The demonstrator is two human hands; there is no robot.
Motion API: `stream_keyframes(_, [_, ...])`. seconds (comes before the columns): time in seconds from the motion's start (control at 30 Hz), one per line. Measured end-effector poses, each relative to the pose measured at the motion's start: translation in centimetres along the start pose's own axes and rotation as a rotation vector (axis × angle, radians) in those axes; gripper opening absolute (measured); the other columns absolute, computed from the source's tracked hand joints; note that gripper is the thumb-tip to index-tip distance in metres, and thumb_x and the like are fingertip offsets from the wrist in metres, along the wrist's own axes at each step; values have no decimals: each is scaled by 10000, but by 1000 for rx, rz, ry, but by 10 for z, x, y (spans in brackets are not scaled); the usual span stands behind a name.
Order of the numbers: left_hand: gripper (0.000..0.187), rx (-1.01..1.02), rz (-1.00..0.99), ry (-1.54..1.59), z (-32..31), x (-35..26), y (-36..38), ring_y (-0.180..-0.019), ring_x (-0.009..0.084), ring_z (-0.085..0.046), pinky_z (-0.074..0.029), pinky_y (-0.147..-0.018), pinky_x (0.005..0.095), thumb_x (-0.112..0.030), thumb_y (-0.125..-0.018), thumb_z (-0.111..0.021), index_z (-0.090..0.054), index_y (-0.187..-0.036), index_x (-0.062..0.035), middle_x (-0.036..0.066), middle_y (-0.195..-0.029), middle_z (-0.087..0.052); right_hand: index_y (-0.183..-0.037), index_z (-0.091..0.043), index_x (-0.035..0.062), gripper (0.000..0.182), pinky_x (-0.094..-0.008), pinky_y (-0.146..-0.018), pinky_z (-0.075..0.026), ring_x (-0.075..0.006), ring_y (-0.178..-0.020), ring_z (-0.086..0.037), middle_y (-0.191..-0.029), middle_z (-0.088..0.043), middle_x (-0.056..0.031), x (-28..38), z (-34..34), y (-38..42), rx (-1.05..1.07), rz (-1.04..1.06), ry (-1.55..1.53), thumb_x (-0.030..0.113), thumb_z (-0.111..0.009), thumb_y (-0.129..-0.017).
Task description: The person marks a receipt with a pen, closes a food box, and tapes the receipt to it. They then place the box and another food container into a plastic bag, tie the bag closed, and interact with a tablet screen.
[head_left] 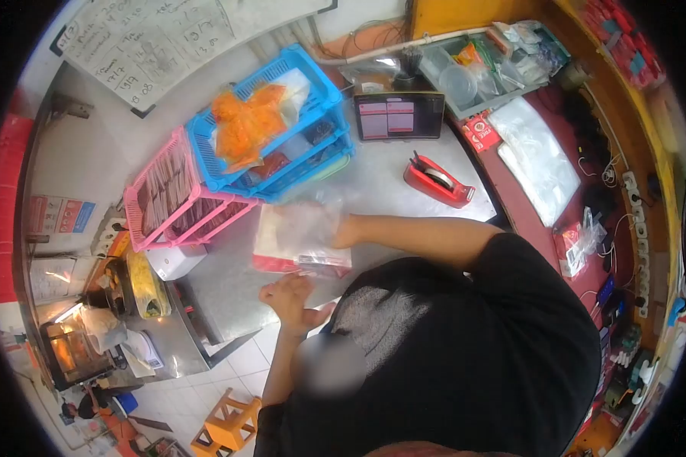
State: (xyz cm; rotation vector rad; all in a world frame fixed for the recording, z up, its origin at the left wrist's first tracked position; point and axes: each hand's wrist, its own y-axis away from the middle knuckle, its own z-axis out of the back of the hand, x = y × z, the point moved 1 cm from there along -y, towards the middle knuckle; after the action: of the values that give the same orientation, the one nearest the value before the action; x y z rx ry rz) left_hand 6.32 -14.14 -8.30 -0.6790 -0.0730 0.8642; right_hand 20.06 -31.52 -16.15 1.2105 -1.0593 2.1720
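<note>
A white and red packet in clear plastic [297,240] is over the metal counter, in front of the baskets. My right hand [344,231] reaches into or under the plastic at the packet's right side, and its fingers are hidden there. Just below the packet's lower edge is my left hand [293,302], fingers apart and thumb out, holding nothing.
Behind the packet stand a blue basket [282,179] with orange bagged items and a pink basket [194,209] of packets. A tablet [399,116], a red tape dispenser [439,180] and a grey tray [476,95] are farther right. An orange stool [229,423] stands on the floor.
</note>
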Motion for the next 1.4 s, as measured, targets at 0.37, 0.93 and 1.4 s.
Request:
stream_keyframes(0.37, [264,142,669,321,-62,-33,-62,-706,234,-583,-453,-621,328,-187,-778,-739,-576,-882,-8,113,-832,-587,-1307,-545,32,487,-363,-1094,-360,-265,-1293,-464,-1366,-504,-162,32,14,71,58,-379,-1113,95,-665,-839])
stream_keyframes(0.93, [91,-112,820,-64,-163,-27,46,-671,286,-553,-447,-621,392,-35,-782,-591,-549,-710,0,117,-723,-557,-1512,-301,330,729,-453,-869,-523,-358,-986,-664,-1105,-674,-186,-127,270,173,274,-834,813,108,-545,-862])
stream_keyframes(1.4, [268,-71,965,272,-201,-33,16,-675,156,-589,-473,-617,312,-235,-908,-683,-666,-889,32,32,-731,-599,-1147,-655,73,332,-436,-759,-522,-371,-842,-643,-935,-665,-175,-84,307,159,-370,-271,647,44,-578,-825])
